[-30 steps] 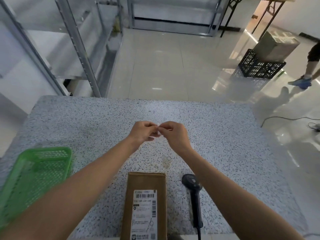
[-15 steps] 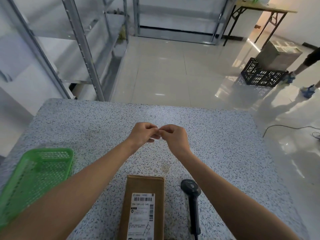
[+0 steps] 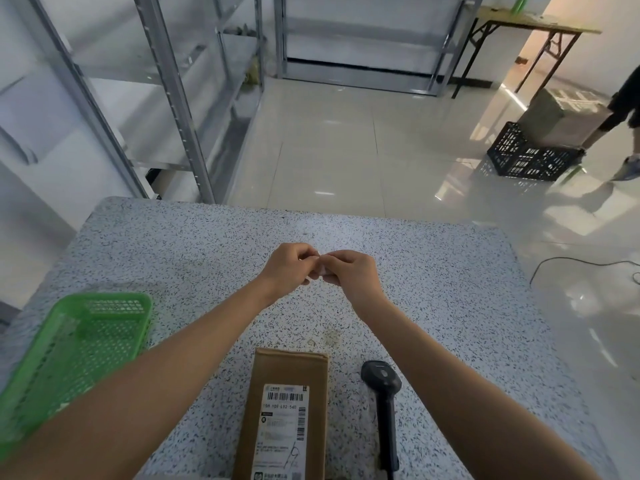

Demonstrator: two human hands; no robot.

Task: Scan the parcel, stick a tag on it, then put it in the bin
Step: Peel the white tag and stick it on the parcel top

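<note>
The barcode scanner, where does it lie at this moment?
In the head view the barcode scanner lies on the speckled table, low and right of centre, just right of the cardboard parcel, under the right forearm.

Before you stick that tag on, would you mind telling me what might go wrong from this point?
The small white tag, pinched between the left hand and the right hand, could curl and stick to a finger. Pressed carelessly, it might cover the barcode on the printed white shipping label of the brown cardboard parcel. A forearm could also knock the black handheld scanner, which lies close beside the parcel.
</note>
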